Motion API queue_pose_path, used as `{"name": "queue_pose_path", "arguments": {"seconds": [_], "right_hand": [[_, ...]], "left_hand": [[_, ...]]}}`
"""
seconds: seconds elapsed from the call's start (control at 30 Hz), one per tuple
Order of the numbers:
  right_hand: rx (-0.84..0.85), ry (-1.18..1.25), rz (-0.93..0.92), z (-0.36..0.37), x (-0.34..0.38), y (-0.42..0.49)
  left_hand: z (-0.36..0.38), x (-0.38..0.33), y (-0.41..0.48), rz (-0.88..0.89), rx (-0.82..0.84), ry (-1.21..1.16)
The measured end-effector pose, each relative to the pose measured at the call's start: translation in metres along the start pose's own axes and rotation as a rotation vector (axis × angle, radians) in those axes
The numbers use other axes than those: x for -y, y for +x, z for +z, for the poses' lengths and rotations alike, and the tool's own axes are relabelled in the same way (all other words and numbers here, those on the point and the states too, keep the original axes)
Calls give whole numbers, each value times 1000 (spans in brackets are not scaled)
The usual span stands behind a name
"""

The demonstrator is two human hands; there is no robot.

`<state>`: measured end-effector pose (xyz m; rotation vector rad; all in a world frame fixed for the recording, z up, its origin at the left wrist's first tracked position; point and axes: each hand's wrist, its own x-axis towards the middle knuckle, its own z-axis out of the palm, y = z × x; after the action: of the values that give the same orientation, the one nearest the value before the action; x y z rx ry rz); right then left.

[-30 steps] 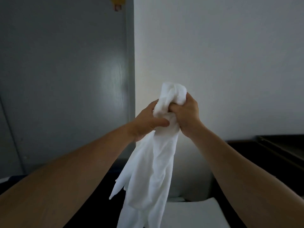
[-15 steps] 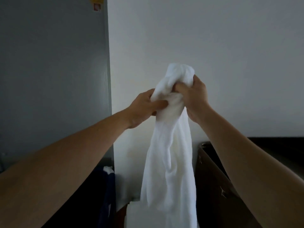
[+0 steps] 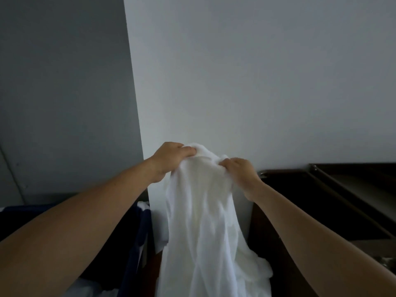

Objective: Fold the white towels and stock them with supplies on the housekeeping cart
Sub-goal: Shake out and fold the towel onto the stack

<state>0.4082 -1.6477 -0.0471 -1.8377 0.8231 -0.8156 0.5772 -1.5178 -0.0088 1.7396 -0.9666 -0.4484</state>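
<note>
A white towel hangs in front of me, held up by its top edge and draping down past the bottom of the view. My left hand grips the towel's upper left part, fingers curled into the cloth. My right hand grips the upper right part a short way off. The cloth between the two hands is bunched and slack. The dark housekeeping cart stands at the right, with its top tray level with my right hand.
A pale wall fills the upper view, and a grey door stands at the left. A dark blue laundry bag with some white cloth in it hangs at the lower left. More white cloth lies at the bottom centre.
Both hands have come lower and moved apart along the towel's top edge, spreading the bunched cloth. The view has swung right, bringing more of the cart into sight.
</note>
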Motion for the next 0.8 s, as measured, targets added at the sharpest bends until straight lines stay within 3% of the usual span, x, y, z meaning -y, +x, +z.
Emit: {"name": "queue_pose_path", "arguments": {"seconds": [0.1,0.17,0.27,0.33,0.4,0.47,0.53,0.63,0.73,0.8], "right_hand": [[27,373,-1,-15,17,-4],[194,408,-73,-28,25,-6],[582,241,-58,-52,30,-9],[681,-12,-67,-58,31,-13],[516,-64,-94,-54,34,-16],[392,91,-83,-46,41,-20],[445,217,-96,-37,52,-24],[519,115,-157,-22,73,-32],[377,-142,-232,-15,86,-34],[240,-92,-271,-21,91,-34]], "left_hand": [[-13,-8,-5,-50,91,-164],[-27,-10,-7,-49,327,-228],[-52,-11,-10,-32,664,-90],[-66,-12,-12,-48,749,68],[-73,-11,-13,-36,641,184],[-72,-8,-14,5,412,168],[-63,-8,-18,11,258,40],[-42,-19,-25,58,287,-29],[-33,-29,-31,140,358,86],[-36,-24,-34,149,352,133]]}}
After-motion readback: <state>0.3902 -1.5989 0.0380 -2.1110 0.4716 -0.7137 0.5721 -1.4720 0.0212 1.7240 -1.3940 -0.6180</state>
